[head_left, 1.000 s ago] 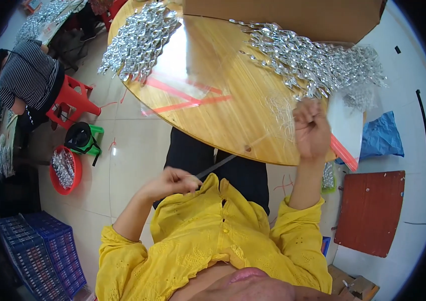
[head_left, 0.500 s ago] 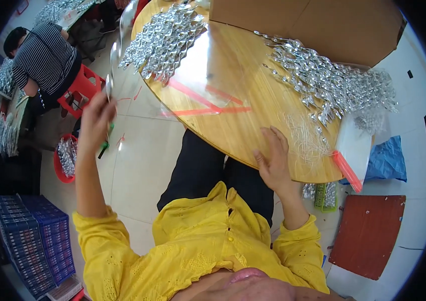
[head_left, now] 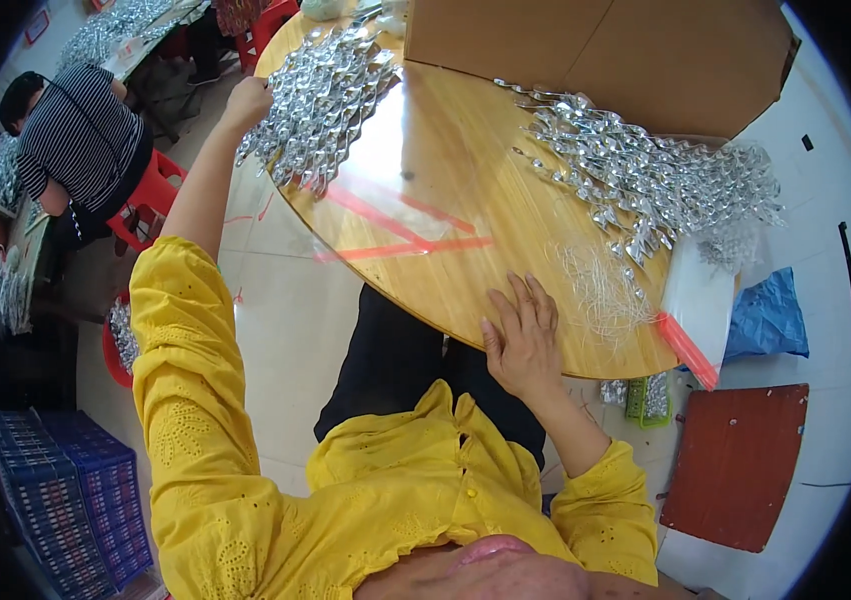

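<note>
My left hand [head_left: 248, 102] reaches far out to the left edge of a pile of twisted silver strips [head_left: 330, 105] on the round wooden table. Its fingers are curled, seemingly around a twisted silver strip at the pile's edge; the fingertips are hidden. My right hand [head_left: 525, 340] lies palm down on the near edge of the table [head_left: 445, 170], fingers apart, holding nothing. To the right of it is a tangle of thin clear threads [head_left: 600, 290]. A larger heap of twisted silver strips [head_left: 645, 165] covers the table's right side.
A cardboard box [head_left: 595, 65] stands at the back. Clear plastic with red edge bands [head_left: 405, 248] hangs over the table's left rim; another red-banded sheet [head_left: 687, 350] is at right. Blue crates [head_left: 65, 490] stand lower left. A person in stripes [head_left: 85, 140] sits on a red stool.
My left hand has swung up and forward with the twisted silver strip, from beside the table to the left pile. My right hand has shifted slightly left and flattened on the table.
</note>
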The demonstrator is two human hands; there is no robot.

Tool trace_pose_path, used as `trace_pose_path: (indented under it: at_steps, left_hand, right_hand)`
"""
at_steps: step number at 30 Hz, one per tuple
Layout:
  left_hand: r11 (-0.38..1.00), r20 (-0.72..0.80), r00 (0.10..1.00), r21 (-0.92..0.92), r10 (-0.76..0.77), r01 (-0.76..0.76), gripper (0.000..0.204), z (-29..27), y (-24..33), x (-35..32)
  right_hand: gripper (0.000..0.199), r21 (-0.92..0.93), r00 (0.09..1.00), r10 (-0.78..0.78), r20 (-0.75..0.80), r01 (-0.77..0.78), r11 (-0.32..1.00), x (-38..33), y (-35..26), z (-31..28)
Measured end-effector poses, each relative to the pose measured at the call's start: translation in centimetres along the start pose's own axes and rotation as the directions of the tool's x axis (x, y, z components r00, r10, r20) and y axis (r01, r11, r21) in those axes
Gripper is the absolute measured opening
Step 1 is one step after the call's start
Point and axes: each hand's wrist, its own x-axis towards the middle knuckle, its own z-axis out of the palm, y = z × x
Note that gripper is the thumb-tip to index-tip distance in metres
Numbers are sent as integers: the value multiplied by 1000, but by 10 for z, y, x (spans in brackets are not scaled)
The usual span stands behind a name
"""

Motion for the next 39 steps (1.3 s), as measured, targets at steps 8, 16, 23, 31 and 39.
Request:
trace_pose_path:
  at_steps: [8,16,23,31,39]
  left_hand:
    - [985,0,992,-119,124,-124,38,12,-16,7]
    - [924,-529,827,-189,190,-334,38,-12,22,-109]
    - [800,-49,936,-505,348,-324,48,58,65,-339]
    - [878,113,891,-262,440,-400,24,63,69,-391]
    - [935,96,936,-142,339,-324,24,60,71,-409]
  right_hand:
    - [34,8,1000,7,6,-7,1000,1,2,1]
    - [42,-70,998,0,-64,-5,998,-2,4,5]
    - [46,-102,992,-42,-118,30,994,5,5,12]
    - [48,-117,981,-40,-190,17,993,7,11,20]
    - [48,-143,986,-19,-166,-5,990,5,14,26]
